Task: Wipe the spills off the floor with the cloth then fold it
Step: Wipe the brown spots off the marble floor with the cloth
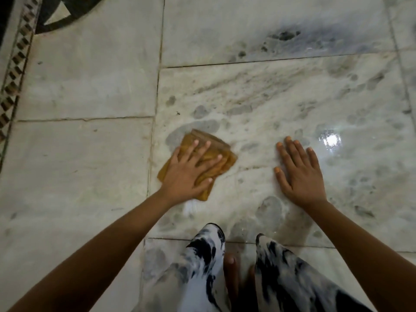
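A folded mustard-yellow cloth (216,146) lies flat on the pale marble floor (90,86). My left hand (191,170) presses down on the cloth with fingers spread and covers its near half. My right hand (301,172) rests palm-down on bare floor to the right, fingers apart, holding nothing. Wet grey patches and smears (258,104) spread over the tile beyond and around both hands. A darker wet smear (286,36) shows on the far tile. One damp patch (198,129) touches the cloth's far edge.
My knees in black-and-white patterned trousers (202,255) are at the bottom centre, with a bare foot (230,273) between them. A dark patterned inlay border (15,70) runs along the left edge. A bright light reflection (331,139) glints right of my right hand.
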